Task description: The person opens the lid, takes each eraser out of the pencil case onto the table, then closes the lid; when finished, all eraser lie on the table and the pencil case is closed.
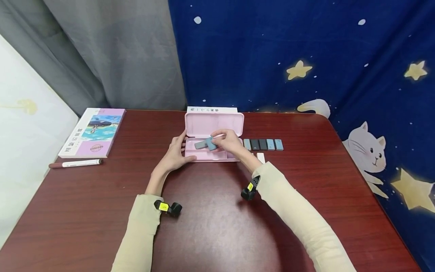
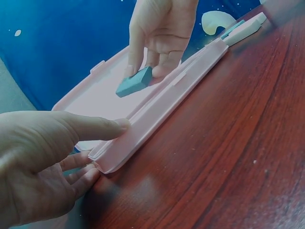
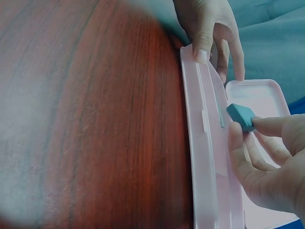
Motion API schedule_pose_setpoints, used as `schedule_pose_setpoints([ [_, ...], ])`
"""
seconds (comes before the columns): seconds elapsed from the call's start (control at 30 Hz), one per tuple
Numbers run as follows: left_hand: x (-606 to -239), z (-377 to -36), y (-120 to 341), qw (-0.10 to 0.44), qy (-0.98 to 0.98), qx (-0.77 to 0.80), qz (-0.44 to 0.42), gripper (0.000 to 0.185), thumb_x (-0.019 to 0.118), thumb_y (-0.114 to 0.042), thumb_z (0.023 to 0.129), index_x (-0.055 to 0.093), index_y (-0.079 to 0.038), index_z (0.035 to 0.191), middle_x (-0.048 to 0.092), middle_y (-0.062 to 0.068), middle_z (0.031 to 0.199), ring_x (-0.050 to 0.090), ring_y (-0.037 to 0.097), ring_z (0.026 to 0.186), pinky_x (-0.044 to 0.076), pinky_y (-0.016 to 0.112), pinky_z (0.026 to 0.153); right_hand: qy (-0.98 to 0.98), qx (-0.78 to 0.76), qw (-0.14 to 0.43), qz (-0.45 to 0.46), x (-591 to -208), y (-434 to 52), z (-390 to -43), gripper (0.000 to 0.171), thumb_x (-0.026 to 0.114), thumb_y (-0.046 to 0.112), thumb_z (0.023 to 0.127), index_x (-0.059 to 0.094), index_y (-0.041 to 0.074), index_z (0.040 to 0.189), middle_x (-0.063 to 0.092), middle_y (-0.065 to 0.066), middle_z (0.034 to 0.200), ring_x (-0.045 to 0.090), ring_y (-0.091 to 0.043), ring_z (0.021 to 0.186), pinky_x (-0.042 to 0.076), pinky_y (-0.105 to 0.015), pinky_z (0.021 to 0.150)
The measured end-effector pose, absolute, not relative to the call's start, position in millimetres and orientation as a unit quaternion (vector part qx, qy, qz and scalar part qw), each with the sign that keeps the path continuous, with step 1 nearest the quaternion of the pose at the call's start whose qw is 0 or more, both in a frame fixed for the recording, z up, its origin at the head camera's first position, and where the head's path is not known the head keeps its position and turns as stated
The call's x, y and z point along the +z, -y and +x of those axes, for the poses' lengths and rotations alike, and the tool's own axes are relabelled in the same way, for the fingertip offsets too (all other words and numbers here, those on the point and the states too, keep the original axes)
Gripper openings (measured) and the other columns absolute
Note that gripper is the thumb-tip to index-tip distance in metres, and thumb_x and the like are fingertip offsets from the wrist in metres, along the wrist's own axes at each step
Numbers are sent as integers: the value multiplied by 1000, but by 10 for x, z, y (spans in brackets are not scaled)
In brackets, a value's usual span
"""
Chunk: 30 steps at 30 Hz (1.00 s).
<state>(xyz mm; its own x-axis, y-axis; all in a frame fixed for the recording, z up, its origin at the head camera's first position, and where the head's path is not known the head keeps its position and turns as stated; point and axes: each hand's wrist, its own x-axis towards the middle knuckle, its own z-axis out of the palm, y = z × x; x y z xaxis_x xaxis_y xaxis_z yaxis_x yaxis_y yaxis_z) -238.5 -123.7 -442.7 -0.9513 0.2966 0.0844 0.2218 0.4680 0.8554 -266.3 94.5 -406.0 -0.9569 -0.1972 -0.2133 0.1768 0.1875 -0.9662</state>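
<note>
A pink pencil case [image 1: 215, 160] lies with its lid [image 1: 215, 124] raised at the back. My left hand [image 1: 175, 155] grips its left end, the thumb on the front rim and the other fingers around the side, as the left wrist view [image 2: 43, 157] shows. Over the case, my right hand [image 1: 228, 142] pinches a blue-grey block-shaped eraser [image 1: 211, 143] between thumb and fingertips. The right wrist view shows this eraser [image 3: 241, 117] tilted above the tray. Inside the case's rear compartment is a flat grey-blue piece [image 1: 200, 145], partly overlapped by the eraser in the head view.
Right of the case stands a row of several blue and dark blocks [image 1: 263, 144], with a white block [image 1: 261, 158] in front. At the left lie a book [image 1: 96, 132] and a marker [image 1: 76, 163]. A white strip with printed characters [image 1: 212, 110] shows behind the lid.
</note>
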Motion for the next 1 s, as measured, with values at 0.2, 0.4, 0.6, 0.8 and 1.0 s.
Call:
schedule_pose_setpoints([
  [0.2, -4465, -2389, 1229, 30, -849, 503, 157, 103, 80, 1, 74, 14, -2, 154, 30, 25, 137, 38, 37, 121, 40, 46, 102, -732, -665, 146, 4, -4084, -1054, -2612, 28, 62, -9, 88, 60, -11, 116, 63, -22, 95, 63, -21, 70, 58, -42, 68],
  [0.4, -4491, -2387, 1250, 23, -846, 506, 167, 103, 79, 1, 75, 14, -1, 154, 30, 27, 137, 39, 38, 121, 39, 46, 103, -734, -662, 153, 15, -4067, -1187, -2562, 26, 63, -6, 88, 60, -10, 114, 63, -21, 95, 65, -20, 70, 57, -42, 71],
  [0.6, -4505, -2390, 1257, 18, -846, 506, 167, 102, 80, -1, 75, 15, -2, 154, 30, 26, 138, 39, 38, 121, 38, 46, 104, -739, -657, 150, 7, -4055, -1359, -2525, 26, 63, -4, 90, 59, -9, 116, 62, -23, 100, 66, -22, 70, 57, -44, 72],
  [0.8, -4506, -2397, 1236, 23, -845, 508, 165, 101, 80, -1, 76, 15, -2, 154, 30, 25, 139, 39, 38, 121, 38, 45, 104, -753, -639, 158, 15, -4127, -1541, -2516, 26, 64, 2, 90, 60, -2, 116, 62, -15, 96, 66, -18, 70, 58, -38, 71],
  [1.0, -4507, -2373, 1248, 25, -848, 505, 158, 101, 79, -3, 77, 15, -2, 154, 29, 25, 140, 38, 38, 122, 37, 46, 105, -748, -647, 147, 4, -4095, -1632, -2464, 26, 64, 0, 90, 60, -6, 115, 62, -16, 91, 66, -21, 69, 57, -43, 72],
])
